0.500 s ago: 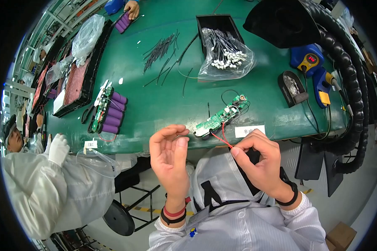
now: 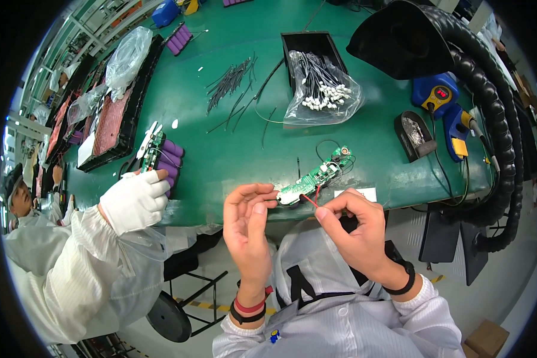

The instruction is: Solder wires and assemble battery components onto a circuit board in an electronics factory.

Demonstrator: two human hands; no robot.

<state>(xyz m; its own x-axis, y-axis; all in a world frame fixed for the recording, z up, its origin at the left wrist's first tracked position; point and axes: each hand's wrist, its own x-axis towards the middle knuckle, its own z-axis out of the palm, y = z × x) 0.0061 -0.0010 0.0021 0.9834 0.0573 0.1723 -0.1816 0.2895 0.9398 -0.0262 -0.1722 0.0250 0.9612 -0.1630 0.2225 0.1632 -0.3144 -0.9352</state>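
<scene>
A long green circuit board point(image 2: 317, 178) lies near the front edge of the table, with thin black wires looping round its far end. My right hand point(image 2: 357, 231) pinches the ends of the red wires point(image 2: 309, 200) that come off the board's near side. Beside the board's left end, my left hand point(image 2: 249, 234) is held palm up, its fingers apart and slightly curled, with nothing in it. Its fingertips come close to the board; whether they touch it I cannot tell. A white label card point(image 2: 364, 194) is partly covered by my right hand.
At left, a co-worker's gloved hand point(image 2: 136, 203) reaches onto a purple battery pack point(image 2: 172, 156) with a green board. Farther back are black tubing pieces point(image 2: 228, 86), a bag of white-tipped leads point(image 2: 323, 89), a blue soldering station point(image 2: 435, 92) and a black flexible duct point(image 2: 489, 89).
My right hand has shifted left with the red wires, and my left hand has come nearer the board. The gloved hand has moved onto the battery pack; a far hand has left the other purple pack.
</scene>
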